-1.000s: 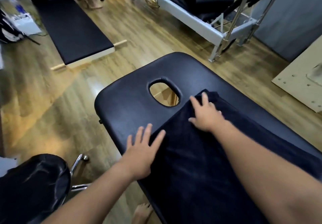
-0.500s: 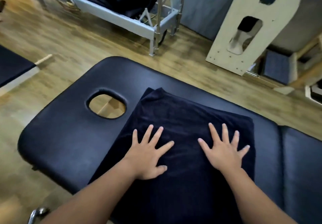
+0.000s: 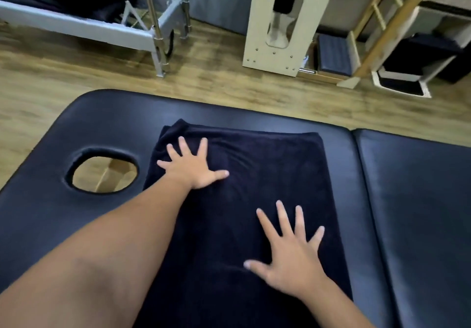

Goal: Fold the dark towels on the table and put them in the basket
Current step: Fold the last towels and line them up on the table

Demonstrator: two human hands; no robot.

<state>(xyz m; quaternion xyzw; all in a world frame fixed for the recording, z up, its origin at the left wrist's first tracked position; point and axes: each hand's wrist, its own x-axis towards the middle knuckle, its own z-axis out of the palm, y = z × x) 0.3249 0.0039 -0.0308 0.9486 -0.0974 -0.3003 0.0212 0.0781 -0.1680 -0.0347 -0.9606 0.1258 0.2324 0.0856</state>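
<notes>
- Wood-plank floor (image 3: 216, 54) runs behind your padded black table (image 3: 420, 200), whose face hole (image 3: 104, 170) sits near the table's left end, and a seam splits the top into two pads toward the right.
- Beyond the table's far edge stand a metal-framed bed (image 3: 102, 31) at the left, a pale wooden panel (image 3: 280, 21) with a cut-out in the middle, and a wooden ladder frame (image 3: 382, 19) at the right.
- Your dark towel (image 3: 275, 174) lies flat on the left pad, between the face hole and the seam, reaching from near the far edge down to the near edge.
- Your left hand (image 3: 193, 167) lies palm down on the towel's far left corner, fingers spread wide and straight, thumb pointing right.
- Your right hand (image 3: 290, 256) lies palm down closer to the near edge, toward the towel's right side, fingers fanned out and straight.
- Neither hand pinches the cloth; both rest flat on it, well apart.
</notes>
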